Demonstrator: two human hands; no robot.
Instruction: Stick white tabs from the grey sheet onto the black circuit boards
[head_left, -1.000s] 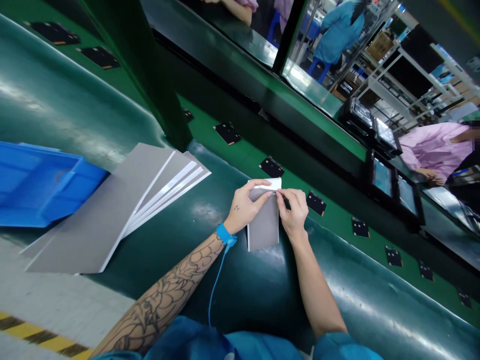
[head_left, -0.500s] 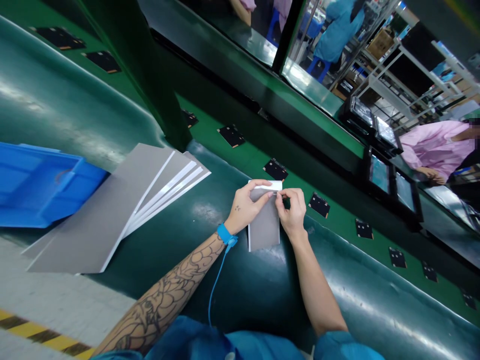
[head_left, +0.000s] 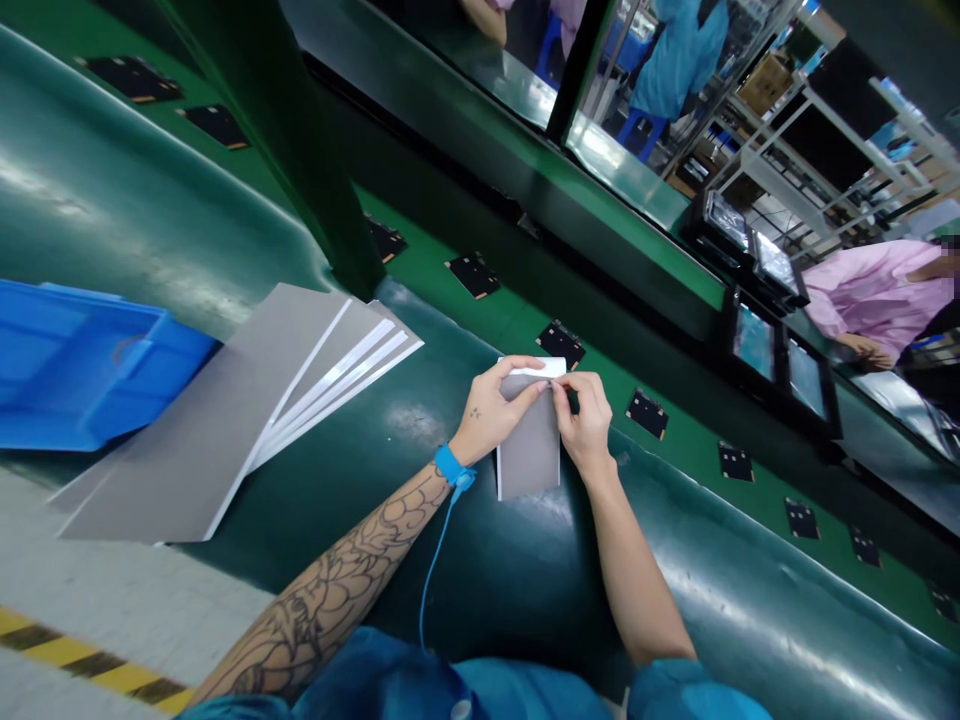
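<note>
A narrow grey sheet (head_left: 529, 450) with white edges lies on the green work surface before me, its far end turned up to show white. My left hand (head_left: 495, 410) lies over the sheet's left side, thumb and fingers closed on the far end. My right hand (head_left: 586, 420) pinches at the right of that same end, its fingertips close to my left thumb. What exactly the right fingertips grip is too small to make out. A blue wrist strap (head_left: 454, 470) with a cord is on my left wrist.
Larger grey sheets (head_left: 202, 420) lie fanned to the left, beside a blue bin (head_left: 67, 370). Black circuit boards (head_left: 646, 413) line the green belt (head_left: 517, 315) beyond my hands. A green post (head_left: 300, 150) rises at the left. Across the line sits a person in pink (head_left: 862, 290).
The black boards on the belt have shifted slightly to the right. My hands stay at the sheet's far end, with only a tiny movement of the right fingers toward the left.
</note>
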